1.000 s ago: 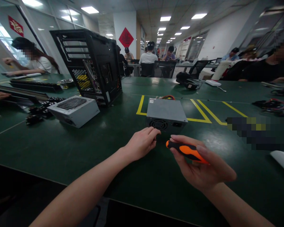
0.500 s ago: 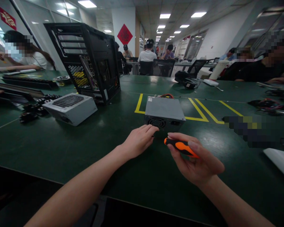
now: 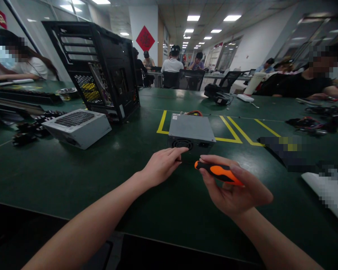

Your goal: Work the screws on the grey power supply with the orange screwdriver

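Now, looking from far away through the head camera, I see a grey metal box [image 3: 191,127] with a round fan in its front, sitting on the green table [image 3: 124,165] across a line of yellow tape [image 3: 228,140]. The left hand [image 3: 163,164] is right by the fan side, with its fingers bent and close together. I can't tell if it holds something small or touches the box. The right hand [image 3: 239,191] pinches an orange and black tool handle [image 3: 224,174] between thumb and fingers, and the handle's rounded end points toward the left hand. I can't see the tool's other end. I think the handle could slip, because the pinch is near one end. If the two hands come together too fast, I think the handle might knock the left fingers. A hard push might slide the box, as I see nothing holding it down. Its coloured wires [image 3: 196,112] at the back could then snag.
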`<state>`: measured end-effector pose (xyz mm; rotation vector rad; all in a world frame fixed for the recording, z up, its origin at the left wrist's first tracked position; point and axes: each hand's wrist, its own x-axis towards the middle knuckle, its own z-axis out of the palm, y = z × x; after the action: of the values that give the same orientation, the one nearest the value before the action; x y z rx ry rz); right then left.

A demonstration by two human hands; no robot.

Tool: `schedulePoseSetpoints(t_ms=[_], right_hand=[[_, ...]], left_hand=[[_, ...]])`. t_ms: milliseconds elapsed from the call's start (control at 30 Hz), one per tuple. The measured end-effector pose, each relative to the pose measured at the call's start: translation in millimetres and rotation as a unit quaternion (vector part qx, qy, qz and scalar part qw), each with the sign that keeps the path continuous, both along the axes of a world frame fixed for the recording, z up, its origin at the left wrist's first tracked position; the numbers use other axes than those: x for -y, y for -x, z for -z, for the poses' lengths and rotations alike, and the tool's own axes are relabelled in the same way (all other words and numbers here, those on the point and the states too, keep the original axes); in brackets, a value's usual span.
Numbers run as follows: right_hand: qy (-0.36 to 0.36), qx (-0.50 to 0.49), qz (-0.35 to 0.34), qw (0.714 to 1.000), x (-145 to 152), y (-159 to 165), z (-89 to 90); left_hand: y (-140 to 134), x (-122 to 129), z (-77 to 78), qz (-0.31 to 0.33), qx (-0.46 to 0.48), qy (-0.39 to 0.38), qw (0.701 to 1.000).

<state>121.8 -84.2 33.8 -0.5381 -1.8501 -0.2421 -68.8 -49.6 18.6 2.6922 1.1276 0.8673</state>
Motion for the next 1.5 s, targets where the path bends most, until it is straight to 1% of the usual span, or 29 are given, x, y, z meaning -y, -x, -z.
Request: schedulePoseSetpoints(t_ms=[67,200,400,567,700,767,900,1000,1100,1167,1233,1367,1500], right_hand=[[0.000,-0.002,-0.004,1.000,0,0,0.1],[-0.035,-0.016,-0.033,0.999,-1,0,-1.6],[-0.033,-0.024,-0.023,0.999,-1,-1,-1.7],[-0.031,-0.017,-0.021,0.999,-1,-2,-0.6],[-0.046,-0.016,-0.026,0.998,-2,-2,-2.0],[-0.035,-0.012,-0.029,0.999,-1,-2,-3.4],[0.032,0.002,-0.009,0.999,3,-1,-6.0],[0.046,0.014,0.003,0.999,4,-2,-5.4],[0.057,0.054,0.029,0.996,2,-3,-2.7],[0.064,0.085,0.043,0.993,0,-2,-0.8],[0.060,0.102,0.042,0.992,-1,-1,0.5],[0.056,0.101,0.042,0.992,-1,2,0.2],[0.062,0.095,0.051,0.992,0,2,-1.0]], left_hand=[[0,0,0.6,0.004,0.007,0.003,1.000],[-1,0,0.7,0.013,0.018,0.014,1.000],[-1,0,0.7,0.013,0.038,0.026,0.999],[-1,0,0.8,0.012,0.038,0.025,0.999],[-2,-1,1.8,0.013,0.045,0.025,0.999],[-2,-1,2.6,0.016,0.047,0.020,0.999],[-1,-2,2.2,0.009,0.031,0.009,0.999],[0,-2,0.6,0.003,-0.004,-0.001,1.000],[0,-2,0.6,0.015,-0.052,-0.003,0.999],[1,-2,2.7,0.028,-0.071,0.011,0.997],[1,-3,6.2,0.037,-0.075,0.033,0.996],[0,-5,12.0,0.049,-0.050,0.073,0.995],[0,-6,12.2,0.059,-0.029,0.100,0.993]])
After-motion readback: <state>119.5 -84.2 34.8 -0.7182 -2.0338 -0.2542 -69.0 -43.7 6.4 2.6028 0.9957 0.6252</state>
